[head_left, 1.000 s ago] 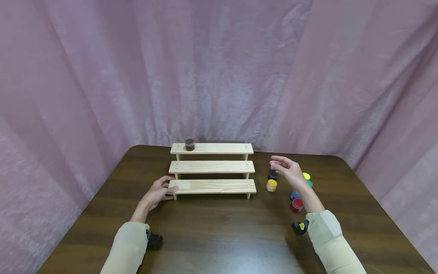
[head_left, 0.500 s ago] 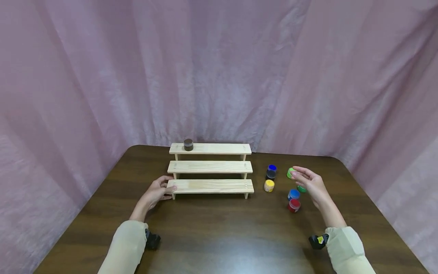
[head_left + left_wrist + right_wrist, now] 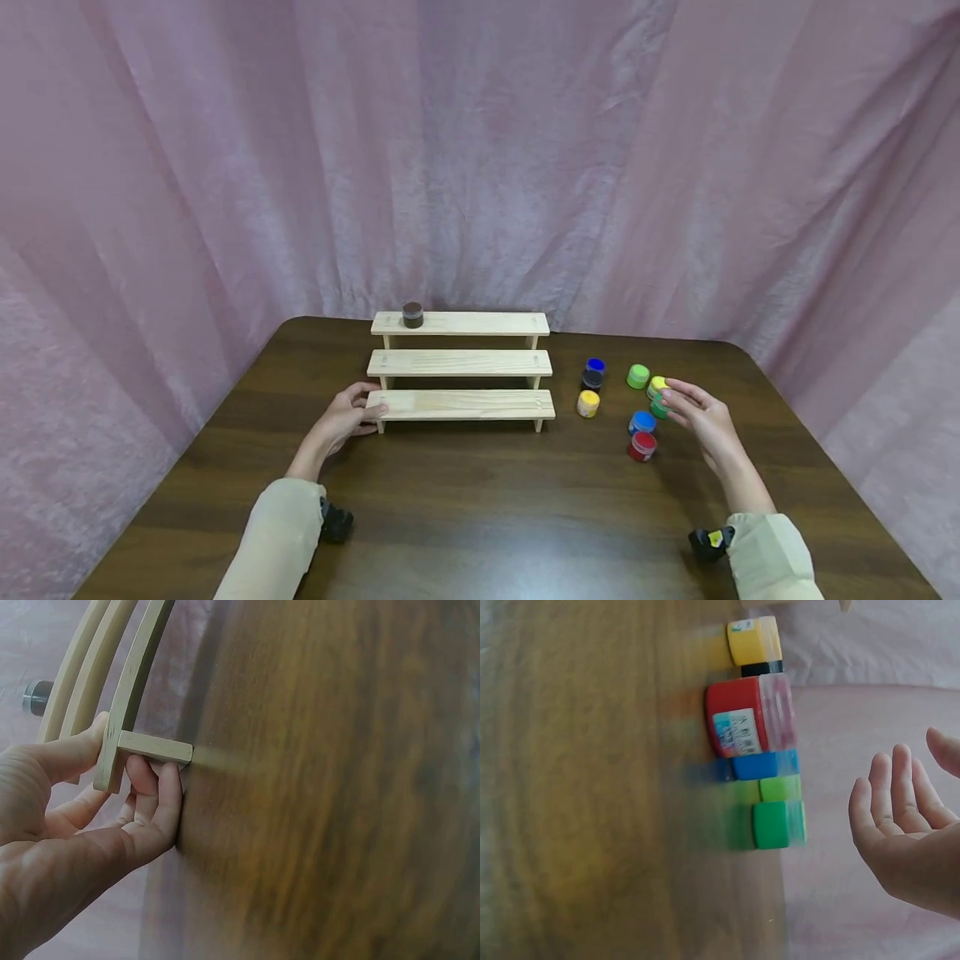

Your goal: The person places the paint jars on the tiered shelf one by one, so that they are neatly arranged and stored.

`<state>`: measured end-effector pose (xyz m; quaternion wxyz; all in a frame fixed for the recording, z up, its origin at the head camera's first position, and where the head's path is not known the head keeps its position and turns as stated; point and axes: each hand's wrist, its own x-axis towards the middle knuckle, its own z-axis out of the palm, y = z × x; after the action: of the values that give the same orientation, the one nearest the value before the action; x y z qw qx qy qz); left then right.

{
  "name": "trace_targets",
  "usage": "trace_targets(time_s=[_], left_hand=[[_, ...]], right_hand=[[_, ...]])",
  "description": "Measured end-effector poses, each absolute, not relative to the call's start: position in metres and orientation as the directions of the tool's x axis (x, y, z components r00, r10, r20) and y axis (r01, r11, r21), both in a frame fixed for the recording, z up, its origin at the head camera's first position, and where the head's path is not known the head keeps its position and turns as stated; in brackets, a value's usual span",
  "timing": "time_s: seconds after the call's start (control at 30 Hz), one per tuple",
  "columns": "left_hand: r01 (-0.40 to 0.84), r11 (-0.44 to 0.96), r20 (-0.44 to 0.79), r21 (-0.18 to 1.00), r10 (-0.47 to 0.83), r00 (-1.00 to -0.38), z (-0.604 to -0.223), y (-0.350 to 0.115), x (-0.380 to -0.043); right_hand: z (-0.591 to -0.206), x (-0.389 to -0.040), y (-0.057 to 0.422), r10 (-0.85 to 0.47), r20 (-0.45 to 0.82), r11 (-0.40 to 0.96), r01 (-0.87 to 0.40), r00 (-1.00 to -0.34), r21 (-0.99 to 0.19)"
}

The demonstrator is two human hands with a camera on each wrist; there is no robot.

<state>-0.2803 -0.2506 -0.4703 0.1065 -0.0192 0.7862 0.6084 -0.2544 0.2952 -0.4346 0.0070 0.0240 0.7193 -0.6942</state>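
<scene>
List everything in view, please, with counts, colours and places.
Curtain: count unclear, pink, background.
Table: 1, brown, foreground.
Three-tier rack: 1, pale wood, on table.
Brown jar: 1, brown, top tier, left part.
Yellow jar: 1, yellow, right of rack.
Black jar: 1, black, behind yellow jar.
Dark blue jar: 1, dark blue, behind black jar.
Red jar: 1, red, frontmost jar.
Blue jar: 1, blue, behind red jar.
Green jar: 1, green, behind and right of blue jar.
Lemon jar: 1, yellow, behind green jar.
Lime jar: 1, light green, left of lemon jar.
Sleeves: 2, pale, on arms.
Wrist cameras: 2, black, wrists.
Left hand: 1, bare, gripping lowest tier's left end.
Right hand: 1, bare, by lemon jar.
</scene>
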Motion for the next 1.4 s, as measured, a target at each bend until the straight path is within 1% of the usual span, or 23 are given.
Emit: trace_targets(time_s=[0.33,0.57,0.8,0.97,1.23,1.4], left_hand=[[-0.167,0.277,-0.201,0.946,0.098,-0.975,-0.471,-0.252,-0.283],[-0.164,0.27,-0.199,0.949,0.106,-0.974,-0.473,-0.251,-0.282],[-0.16,0.265,-0.196,0.951,0.115,-0.974,-0.473,-0.252,-0.283],[-0.154,0.272,-0.19,0.95,0.112,-0.975,-0.473,-0.253,-0.283],[-0.153,0.276,-0.189,0.949,0.108,-0.976,-0.473,-0.251,-0.282],[-0.15,0.27,-0.186,0.951,0.113,-0.976,-0.474,-0.252,-0.283]], right_hand=[[-0.448,-0.252,0.301,0.069,-0.099,-0.023,0.098,-0.993,-0.995],[-0.454,-0.25,0.305,0.029,-0.111,-0.056,0.109,-0.993,-0.992],[-0.459,-0.247,0.304,-0.005,-0.102,-0.124,0.102,-0.995,-0.987],[-0.462,-0.245,0.303,-0.035,-0.114,-0.111,0.118,-0.993,-0.987],[-0.474,-0.24,0.307,-0.074,-0.177,-0.102,0.184,-0.981,-0.978],[-0.48,-0.238,0.306,-0.077,-0.175,-0.077,0.181,-0.982,-0.98]])
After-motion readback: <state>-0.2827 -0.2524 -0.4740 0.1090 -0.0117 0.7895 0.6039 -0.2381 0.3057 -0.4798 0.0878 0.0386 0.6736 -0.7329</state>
